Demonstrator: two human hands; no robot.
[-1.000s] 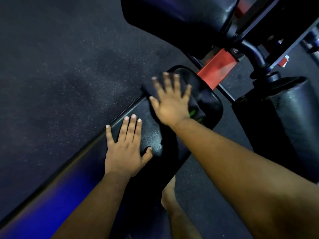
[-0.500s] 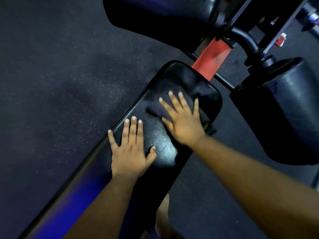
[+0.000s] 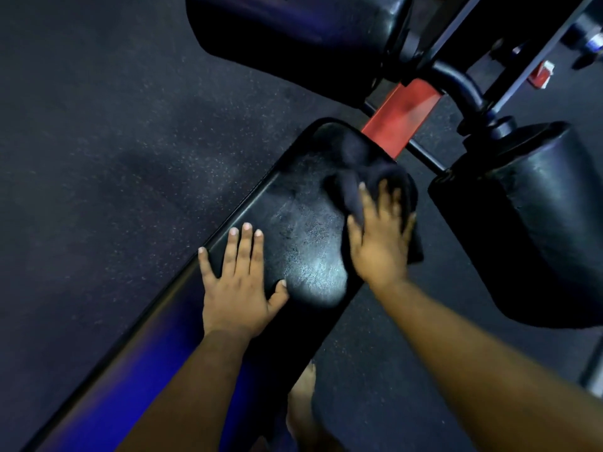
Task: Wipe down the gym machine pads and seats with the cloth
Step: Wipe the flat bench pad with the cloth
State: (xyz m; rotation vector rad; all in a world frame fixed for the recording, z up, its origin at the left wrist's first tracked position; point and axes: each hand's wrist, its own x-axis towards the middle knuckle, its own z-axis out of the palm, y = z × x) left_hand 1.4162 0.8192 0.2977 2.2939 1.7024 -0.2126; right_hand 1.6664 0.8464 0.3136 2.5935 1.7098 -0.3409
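The right hand (image 3: 378, 243) has slid the cloth (image 3: 375, 181) rightward, fingers (image 3: 365, 203) flat on it, left hand (image 3: 239, 285) open alongside; the pad (image 3: 303, 243) runs long back toward the wrists.

Dim scene, dark speckled rubber floor (image 3: 114, 141) barely lit, bright glare patch on the long black vinyl bench pad (image 3: 313, 275), blue light cast along its near edge, motion-blurred right hand (image 3: 380, 243), wide-angle bending at the edges
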